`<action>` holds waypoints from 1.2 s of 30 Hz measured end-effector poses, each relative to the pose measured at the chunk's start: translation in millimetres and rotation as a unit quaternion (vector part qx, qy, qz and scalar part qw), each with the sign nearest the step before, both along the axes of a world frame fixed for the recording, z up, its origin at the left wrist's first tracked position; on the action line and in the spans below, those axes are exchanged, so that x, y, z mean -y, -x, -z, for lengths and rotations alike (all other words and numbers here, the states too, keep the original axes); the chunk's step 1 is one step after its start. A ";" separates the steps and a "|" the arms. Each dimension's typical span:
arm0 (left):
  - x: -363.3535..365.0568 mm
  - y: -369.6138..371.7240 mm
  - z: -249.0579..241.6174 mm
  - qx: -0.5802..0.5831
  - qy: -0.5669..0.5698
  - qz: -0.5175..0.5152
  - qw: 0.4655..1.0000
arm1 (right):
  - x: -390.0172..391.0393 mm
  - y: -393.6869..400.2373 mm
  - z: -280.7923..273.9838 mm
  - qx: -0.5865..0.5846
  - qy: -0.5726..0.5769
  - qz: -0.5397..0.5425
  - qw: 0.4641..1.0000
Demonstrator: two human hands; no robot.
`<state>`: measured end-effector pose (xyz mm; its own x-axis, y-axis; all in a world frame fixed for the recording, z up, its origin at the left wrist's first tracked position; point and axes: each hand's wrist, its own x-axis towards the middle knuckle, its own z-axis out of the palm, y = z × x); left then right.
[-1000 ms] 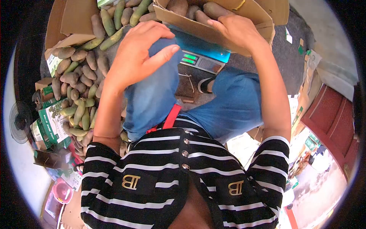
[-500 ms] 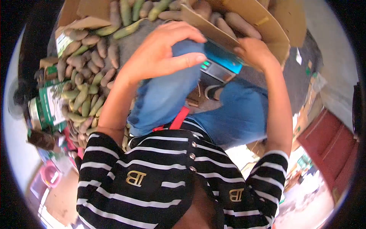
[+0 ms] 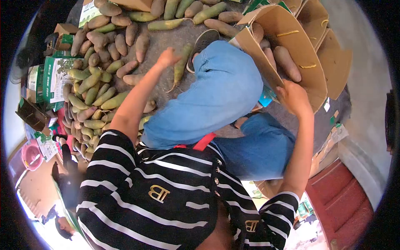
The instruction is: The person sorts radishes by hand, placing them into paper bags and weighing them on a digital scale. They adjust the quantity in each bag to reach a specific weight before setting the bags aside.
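Observation:
My left hand (image 3: 168, 58) is stretched out over the dark floor covering, its fingers apart and holding nothing. Right beside its fingertips lies a long green radish (image 3: 180, 66) with a thin tail, next to my shoe (image 3: 204, 43). My right hand (image 3: 293, 98) grips the near edge of an open cardboard box (image 3: 306, 41), fingers over the wall. Inside the box are several brownish-pink roots (image 3: 287, 62). A bit of a blue scale (image 3: 265, 100) shows under the box, mostly hidden behind my knee.
A big heap of green and brownish roots (image 3: 96, 83) spreads on the left. Green-and-white cartons (image 3: 54, 79) stand beyond it. More roots (image 3: 204, 12) lie along the far side. Other open boxes (image 3: 335, 58) stand at the right by the wall. A pink basin (image 3: 31, 155) is far left.
My left hand has moved from above my knee out to the floor beside the green radish. My right hand stays at the box. The view has shifted, and my knee now covers most of the scale.

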<state>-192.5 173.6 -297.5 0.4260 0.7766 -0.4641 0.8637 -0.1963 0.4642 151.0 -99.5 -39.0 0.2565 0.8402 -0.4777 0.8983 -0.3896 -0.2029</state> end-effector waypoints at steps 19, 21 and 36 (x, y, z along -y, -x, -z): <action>33.9 29.2 45.8 0.098 0.466 -0.272 0.837 | -2.9 0.9 -2.6 0.013 0.002 -0.014 1.000; 21.5 27.0 31.0 0.161 0.437 -0.332 0.820 | -2.3 0.7 -1.4 0.014 0.009 -0.016 1.000; 39.4 -129.8 -287.3 0.444 -0.195 0.187 0.854 | 3.3 -4.2 8.0 0.025 0.014 -0.027 0.999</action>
<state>-62.7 134.2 -10.2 0.7279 0.5310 0.4337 0.0475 -0.6701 0.7407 155.2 -102.8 -47.1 0.2353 0.8400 -0.4889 0.9269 -0.3452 -0.1470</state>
